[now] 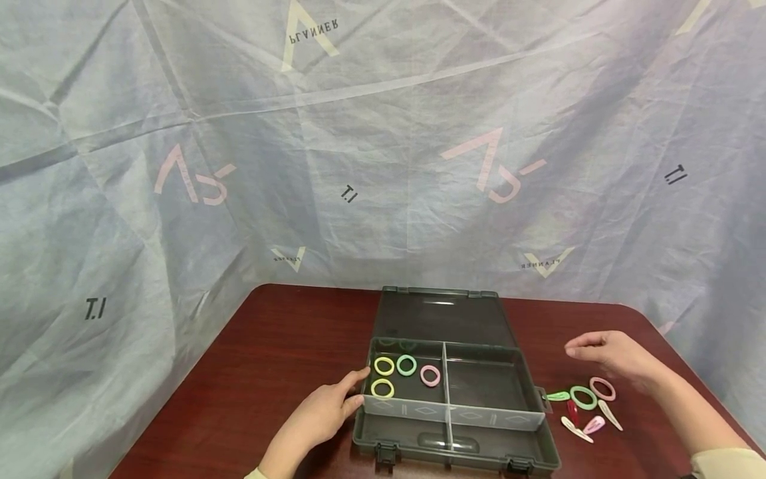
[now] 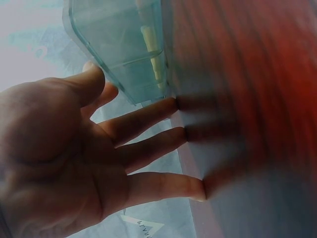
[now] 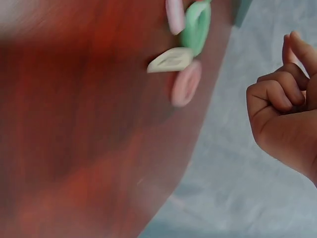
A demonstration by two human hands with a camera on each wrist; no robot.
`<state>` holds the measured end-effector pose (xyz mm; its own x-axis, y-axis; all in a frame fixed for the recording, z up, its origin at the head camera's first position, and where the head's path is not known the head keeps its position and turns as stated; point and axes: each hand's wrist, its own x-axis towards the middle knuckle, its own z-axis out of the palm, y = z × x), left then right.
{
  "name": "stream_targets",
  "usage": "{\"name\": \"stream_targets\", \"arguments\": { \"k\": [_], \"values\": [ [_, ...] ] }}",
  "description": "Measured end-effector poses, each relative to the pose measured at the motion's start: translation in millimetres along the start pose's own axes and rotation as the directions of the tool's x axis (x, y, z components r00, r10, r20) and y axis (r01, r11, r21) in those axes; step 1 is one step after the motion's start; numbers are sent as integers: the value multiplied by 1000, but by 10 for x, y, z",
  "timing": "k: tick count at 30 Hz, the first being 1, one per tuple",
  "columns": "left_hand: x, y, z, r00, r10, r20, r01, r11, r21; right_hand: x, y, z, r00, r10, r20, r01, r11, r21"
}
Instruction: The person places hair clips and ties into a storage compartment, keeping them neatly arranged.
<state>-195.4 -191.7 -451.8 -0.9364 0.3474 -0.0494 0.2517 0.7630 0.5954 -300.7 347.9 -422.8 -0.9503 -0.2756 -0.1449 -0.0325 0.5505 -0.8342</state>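
Observation:
An open dark translucent organizer box [image 1: 497,418] has several hair ties in its back left compartment: yellow [image 1: 383,397], mint green [image 1: 407,375] and pink [image 1: 429,385]. My left hand [image 1: 320,414] has its index finger and thumb at the box's left wall; in the left wrist view its other fingers reach down straight to the table. My right hand [image 1: 613,356] hovers right of the box, thumb and index tips close together, nothing visible between them. The right wrist view shows its other fingers [image 3: 277,91] curled in. Below it lie a green hair tie [image 1: 583,407] and a pink one [image 1: 601,379].
Snap hair clips lie beside those ties: green [image 1: 558,396], red [image 1: 573,412], pink [image 1: 594,425] and pale ones [image 1: 610,416]. The box's lid [image 1: 443,319] leans back behind it. A divider [image 1: 445,379] splits the compartments. Grey printed cloth [image 1: 383,166] surrounds the dark red table [image 1: 287,332].

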Motion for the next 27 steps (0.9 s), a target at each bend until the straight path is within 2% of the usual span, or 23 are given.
{"name": "stream_targets", "arguments": {
  "k": [6, 11, 18, 27],
  "values": [
    [1, -9, 0, 1000, -8, 0, 8, 1000, 1, -107, 296, -131, 999, 37, -3, -37, 998, 49],
    [3, -13, 4, 1000, -3, 3, 3, 1000, 0, -157, 462, -180, 998, 66, 5, -66, 995, 70],
    [5, -17, 7, 1000, -6, 3, 6, 1000, 0, -209, 593, -227, 996, 82, 30, -83, 995, 59],
    [11, -14, 15, 1000, -6, -2, 6, 1000, 3, -221, 707, -219, 993, 77, 84, -89, 986, 140]
  ]
}}
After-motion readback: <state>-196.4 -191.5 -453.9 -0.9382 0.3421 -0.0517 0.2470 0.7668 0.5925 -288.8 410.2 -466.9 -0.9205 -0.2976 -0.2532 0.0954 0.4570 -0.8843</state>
